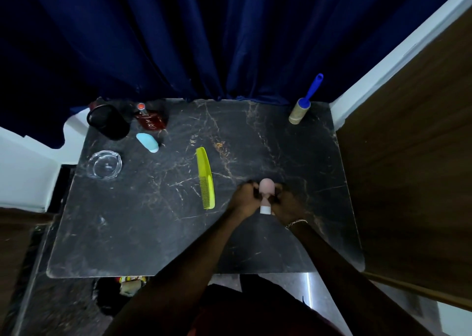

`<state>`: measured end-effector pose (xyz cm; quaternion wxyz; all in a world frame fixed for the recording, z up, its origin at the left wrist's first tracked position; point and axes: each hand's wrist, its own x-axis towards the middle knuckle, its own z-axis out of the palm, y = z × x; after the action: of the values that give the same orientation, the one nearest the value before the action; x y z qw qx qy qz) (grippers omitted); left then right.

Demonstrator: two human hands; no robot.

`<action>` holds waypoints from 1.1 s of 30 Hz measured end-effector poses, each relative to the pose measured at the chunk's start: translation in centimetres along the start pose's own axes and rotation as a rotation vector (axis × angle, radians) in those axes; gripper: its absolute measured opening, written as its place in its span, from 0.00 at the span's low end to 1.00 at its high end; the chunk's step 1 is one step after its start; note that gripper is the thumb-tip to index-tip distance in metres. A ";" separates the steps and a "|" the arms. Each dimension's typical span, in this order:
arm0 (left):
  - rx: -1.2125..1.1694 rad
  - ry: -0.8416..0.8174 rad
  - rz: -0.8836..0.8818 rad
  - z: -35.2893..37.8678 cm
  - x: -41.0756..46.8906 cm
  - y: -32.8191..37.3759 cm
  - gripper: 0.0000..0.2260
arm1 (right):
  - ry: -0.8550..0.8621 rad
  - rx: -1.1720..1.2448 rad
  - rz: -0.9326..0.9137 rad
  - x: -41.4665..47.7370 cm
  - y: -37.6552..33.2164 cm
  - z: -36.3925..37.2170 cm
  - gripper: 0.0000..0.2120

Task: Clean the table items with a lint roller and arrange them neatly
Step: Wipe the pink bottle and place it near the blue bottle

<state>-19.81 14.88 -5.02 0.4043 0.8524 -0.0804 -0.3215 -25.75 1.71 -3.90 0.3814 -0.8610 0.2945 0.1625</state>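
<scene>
A small pink bottle with a white base stands between my hands near the middle right of the black marble table. My left hand grips it from the left and my right hand grips it from the right, fingers curled round its narrow middle. The lint roller, blue-handled with a beige roll, leans at the table's far right corner, apart from both hands. A yellow-green comb lies left of my hands.
At the far left stand a black mesh cup, a dark red perfume bottle, a light blue case and a clear glass ashtray. A blue curtain hangs behind the table. A wooden panel borders the right side.
</scene>
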 end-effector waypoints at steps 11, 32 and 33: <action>-0.001 0.174 -0.020 -10.3 -2.5 -4.5 0.06 | 0.058 0.060 -0.132 -1.3 -9.7 6.2 0.21; 0.040 0.418 0.018 -27.0 -3.9 -15.7 0.06 | -0.022 0.016 -0.322 0.4 -25.1 19.9 0.11; 0.043 0.416 0.020 -27.5 -3.8 -16.1 0.05 | -0.025 0.023 -0.317 0.5 -25.6 20.4 0.11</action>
<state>-7.91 44.51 -2.30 0.3971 0.9081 -0.0104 -0.1328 -10.36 30.57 -3.20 0.4156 -0.8903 0.1519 0.1075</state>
